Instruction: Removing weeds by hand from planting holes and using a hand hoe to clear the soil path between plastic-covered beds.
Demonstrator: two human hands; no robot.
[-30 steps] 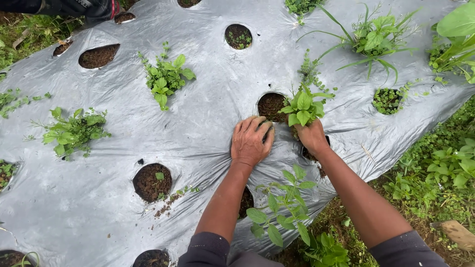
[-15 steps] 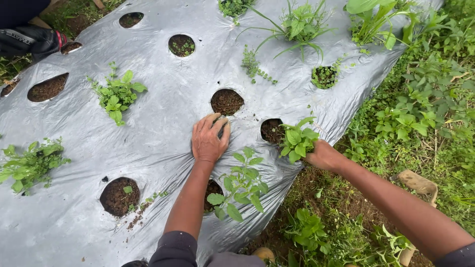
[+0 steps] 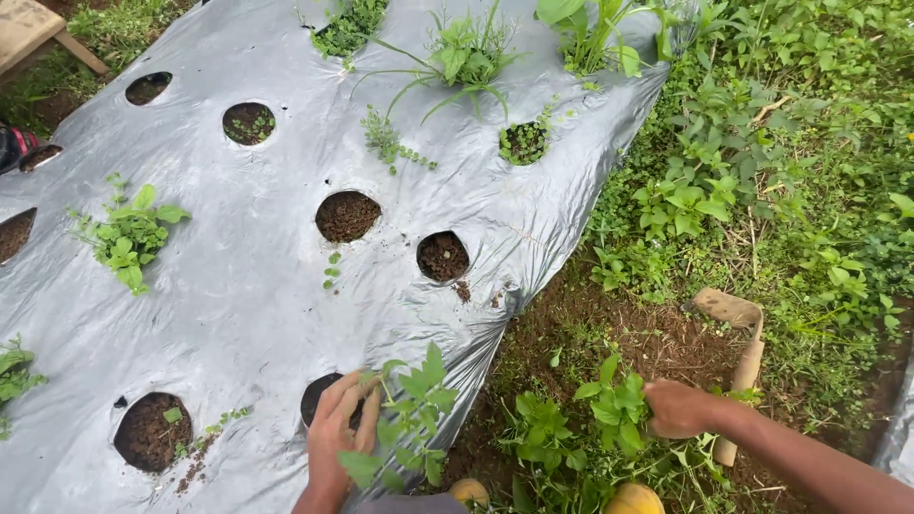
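My right hand is closed around the stem of a leafy green weed, held over the bare soil just off the edge of the silver plastic mulch sheet. The hole near the sheet's edge shows only dark soil, with crumbs spilled beside it. My left hand lies on the sheet at the rim of a near hole. Its fingers are apart and touch the base of another leafy plant growing there.
Other holes dot the sheet, one bare, others with weeds such as a leafy clump and a grassy one. A wooden-handled tool lies on the ground to the right. Dense green weeds cover the right side.
My right hand pulled the weed out of the edge hole and carried it off the sheet to the right. My left hand slid back to the nearer hole. The view shifted right.
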